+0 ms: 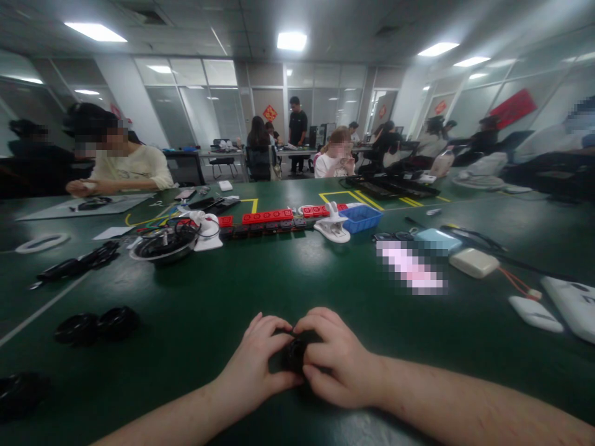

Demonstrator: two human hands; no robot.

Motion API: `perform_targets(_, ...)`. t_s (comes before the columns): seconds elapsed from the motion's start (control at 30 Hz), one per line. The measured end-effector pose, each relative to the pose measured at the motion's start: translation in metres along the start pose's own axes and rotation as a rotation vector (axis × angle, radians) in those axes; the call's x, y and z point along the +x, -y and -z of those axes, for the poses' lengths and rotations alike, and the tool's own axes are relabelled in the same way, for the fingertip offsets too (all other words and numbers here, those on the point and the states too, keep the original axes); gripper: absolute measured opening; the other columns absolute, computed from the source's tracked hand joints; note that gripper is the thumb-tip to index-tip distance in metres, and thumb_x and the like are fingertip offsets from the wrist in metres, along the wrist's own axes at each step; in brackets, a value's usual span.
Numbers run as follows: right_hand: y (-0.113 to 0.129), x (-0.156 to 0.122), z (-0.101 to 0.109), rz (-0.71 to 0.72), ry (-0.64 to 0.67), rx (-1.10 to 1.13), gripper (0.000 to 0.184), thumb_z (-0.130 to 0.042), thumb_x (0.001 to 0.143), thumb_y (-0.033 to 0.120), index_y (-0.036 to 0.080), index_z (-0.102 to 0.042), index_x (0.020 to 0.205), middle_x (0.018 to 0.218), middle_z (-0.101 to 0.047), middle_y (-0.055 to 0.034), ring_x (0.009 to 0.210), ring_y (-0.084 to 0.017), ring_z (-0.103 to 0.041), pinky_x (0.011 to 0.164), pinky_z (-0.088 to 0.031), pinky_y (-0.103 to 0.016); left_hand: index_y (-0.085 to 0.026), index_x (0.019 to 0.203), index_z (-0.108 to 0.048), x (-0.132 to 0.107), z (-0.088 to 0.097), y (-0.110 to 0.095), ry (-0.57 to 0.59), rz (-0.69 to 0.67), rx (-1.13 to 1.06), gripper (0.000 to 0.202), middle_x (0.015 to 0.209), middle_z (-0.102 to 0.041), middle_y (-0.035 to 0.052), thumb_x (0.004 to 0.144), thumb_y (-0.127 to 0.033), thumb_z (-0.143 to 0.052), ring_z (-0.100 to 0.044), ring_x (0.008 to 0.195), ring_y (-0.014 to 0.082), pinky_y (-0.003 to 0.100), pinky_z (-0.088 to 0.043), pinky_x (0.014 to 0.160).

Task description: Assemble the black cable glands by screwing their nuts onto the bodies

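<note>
My left hand (263, 354) and my right hand (337, 359) meet near the front of the green table (223, 291). Between them is a small round black part (294, 354), mostly covered by my fingers. Both hands are closed on it, thumbs low and fingertips curled over its top. Its exact kind does not show. Off to the left lie two similar black ring-shaped parts (97, 326), side by side. Another black round part (21, 393) sits nearer the left edge.
A metal bowl (162, 253) of black parts stands ahead on the left. Red power strips (267, 216), a white clip base (332, 229) and a blue basket (362, 218) line the middle. A power bank (474, 263) lies right. A person (125, 161) works across the table.
</note>
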State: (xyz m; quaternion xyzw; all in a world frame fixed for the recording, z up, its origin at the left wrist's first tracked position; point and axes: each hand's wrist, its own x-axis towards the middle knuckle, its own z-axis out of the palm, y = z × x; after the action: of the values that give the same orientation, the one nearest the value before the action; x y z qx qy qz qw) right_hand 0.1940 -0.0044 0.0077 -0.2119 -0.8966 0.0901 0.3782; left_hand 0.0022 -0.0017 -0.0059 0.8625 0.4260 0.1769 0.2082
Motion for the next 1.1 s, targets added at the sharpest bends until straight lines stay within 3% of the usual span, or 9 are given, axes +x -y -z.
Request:
perform_targets(0.33, -0.0027, 0.0008, 0.0025, -0.134, 0.000, -0.087, 0.018, -0.041, 0.082, 0.021, 0.016, -0.055, 0.072, 0.094, -0.051, -0.0084, 0.088, -0.019, -0.045, 0.078, -0.041, -0.038, -0.025, 0.092, -0.061, -0.0021, -0.0020, 0.0041, -0.009, -0.004, 0.009, 0.033, 0.104, -0.053, 0.0033, 0.063, -0.038, -0.072, -0.047, 0.102, 0.0258, 0.057, -0.020, 0.100)
perform_targets(0.63, 0.0008, -0.0016, 0.0028, -0.124, 0.060, -0.191, 0.025, -0.038, 0.084, 0.030, 0.014, -0.057, 0.084, 0.100, -0.051, -0.0116, 0.093, -0.023, -0.043, 0.083, -0.038, -0.043, -0.025, 0.091, -0.061, -0.0015, -0.0048, 0.0064, -0.011, -0.019, 0.018, 0.033, 0.104, -0.053, 0.0031, 0.063, -0.035, -0.072, -0.047, 0.102, 0.0251, 0.056, -0.020, 0.100)
perform_targets(1.1, 0.0059, 0.0001, 0.0007, -0.154, 0.184, -0.153, 0.037, -0.039, 0.084, 0.039, 0.012, -0.054, 0.104, 0.107, -0.048, -0.0129, 0.097, -0.025, -0.040, 0.087, -0.035, -0.045, -0.025, 0.092, -0.061, 0.0000, -0.0023, 0.0027, 0.014, 0.010, 0.001, 0.028, 0.106, -0.052, 0.0033, 0.067, -0.034, -0.068, -0.047, 0.103, 0.0241, 0.054, -0.017, 0.102)
